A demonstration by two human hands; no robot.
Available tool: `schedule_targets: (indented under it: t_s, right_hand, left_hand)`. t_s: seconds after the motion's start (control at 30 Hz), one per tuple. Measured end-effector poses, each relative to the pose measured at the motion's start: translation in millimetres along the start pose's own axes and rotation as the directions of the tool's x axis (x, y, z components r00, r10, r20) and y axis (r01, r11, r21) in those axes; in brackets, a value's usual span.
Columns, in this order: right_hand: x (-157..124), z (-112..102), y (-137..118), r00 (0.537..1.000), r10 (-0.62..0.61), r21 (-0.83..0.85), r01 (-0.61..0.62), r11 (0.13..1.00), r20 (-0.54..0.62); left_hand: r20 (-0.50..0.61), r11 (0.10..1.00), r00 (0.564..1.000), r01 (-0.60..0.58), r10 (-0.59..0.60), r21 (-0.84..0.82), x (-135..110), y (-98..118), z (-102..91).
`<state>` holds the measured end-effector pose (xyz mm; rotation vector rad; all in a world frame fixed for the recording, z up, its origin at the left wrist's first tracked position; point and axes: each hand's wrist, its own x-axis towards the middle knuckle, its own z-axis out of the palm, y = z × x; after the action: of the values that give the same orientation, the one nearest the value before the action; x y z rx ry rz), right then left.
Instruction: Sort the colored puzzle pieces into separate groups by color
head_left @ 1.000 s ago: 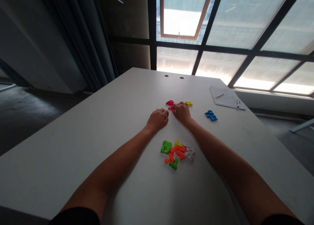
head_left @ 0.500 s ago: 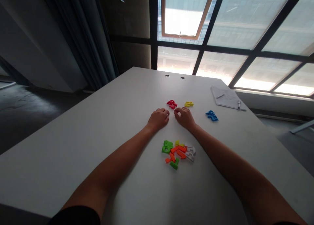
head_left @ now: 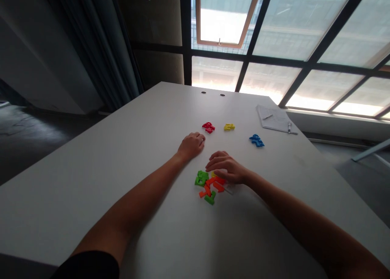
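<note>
My right hand (head_left: 227, 168) hovers with fingers stretched out over a heap of small plastic pieces, green (head_left: 201, 178) and orange (head_left: 210, 185), with a white one partly hidden under the hand. It holds nothing. My left hand (head_left: 191, 144) rests on the white table (head_left: 122, 157) with its fingers curled under, just short of a red piece (head_left: 209, 127). A yellow piece (head_left: 229, 126) lies to the right of the red one, and a blue piece (head_left: 256, 140) sits further right.
Papers with a pen (head_left: 276, 120) lie at the table's far right corner. Two cable holes (head_left: 212, 94) are near the far edge. Large windows stand behind the table, and a dark curtain hangs at the left.
My right hand has drawn back from beside the red piece and come down over the near heap, its fingers spreading. My left hand has stayed in place.
</note>
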<state>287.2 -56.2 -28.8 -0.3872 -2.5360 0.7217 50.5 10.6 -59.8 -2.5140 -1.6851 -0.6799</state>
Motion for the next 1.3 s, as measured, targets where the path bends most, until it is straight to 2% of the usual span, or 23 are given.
schedule_targets:
  t_s: [0.1,0.17,0.37,0.47,0.53,0.67,0.73,0.8,0.87,0.97,1.03,1.1,1.2,1.3]
  right_hand:
    - [5,5,-10,0.998,0.002,-0.067,0.003,0.998,0.07]
    - [6,6,-10,0.996,0.045,-0.131,-0.035,0.991,0.072]
    - [-4,-7,14,0.987,0.152,-0.334,-0.159,0.929,-0.049]
    - [-14,-15,32,0.972,0.181,-0.413,-0.229,0.881,-0.151]
    - [-21,-19,45,0.947,0.211,-0.459,-0.304,0.835,-0.243]
    - [-33,-25,69,0.866,0.3,-0.515,-0.483,0.708,-0.401]
    - [-37,-26,77,0.833,0.332,-0.51,-0.538,0.671,-0.442]
    - [-39,-24,81,0.819,0.347,-0.488,-0.557,0.672,-0.457]
    - [-38,-22,80,0.846,0.338,-0.479,-0.517,0.71,-0.412]
    - [-34,-17,72,0.931,0.285,-0.477,-0.363,0.8,-0.23]
    - [-31,-15,67,0.959,0.251,-0.467,-0.284,0.837,-0.134]
    - [-30,-14,65,0.961,0.238,-0.462,-0.277,0.842,-0.142]
    - [-30,-14,66,0.941,0.242,-0.459,-0.328,0.825,-0.237]
    - [-26,-12,66,0.937,0.271,-0.479,-0.346,0.807,-0.221]
  left_hand:
    - [-0.001,1.0,1.0,-0.008,0.008,-0.011,0,-2,0.6]
    - [-0.003,1.0,1.0,-0.018,0.018,-0.017,1,-3,1.1]
    - [-0.004,0.999,1.0,-0.027,0.026,-0.024,1,-6,2.2]
    - [0.007,0.999,1.0,-0.024,0.024,-0.026,1,-6,1.8]
    - [0.012,0.999,1.0,-0.023,0.024,-0.031,1,-6,1.7]
    - [0.015,0.999,1.0,-0.023,0.024,-0.042,1,-6,2.2]
    - [0.017,0.999,0.999,-0.027,0.027,-0.04,1,-7,2.6]
    - [0.019,0.999,0.999,-0.027,0.028,-0.037,1,-7,2.8]
    - [0.022,0.999,0.999,-0.025,0.026,-0.033,2,-6,2.8]
    - [0.022,0.999,0.999,-0.024,0.025,-0.027,2,-6,2.5]
    - [0.019,0.999,0.999,-0.029,0.029,-0.023,2,-6,2.3]
    - [0.019,0.999,0.999,-0.034,0.034,-0.02,2,-6,2.5]
    - [0.017,0.999,0.999,-0.029,0.029,-0.021,2,-6,2.9]
    - [0.014,1.0,1.0,-0.021,0.021,-0.023,2,-5,2.6]
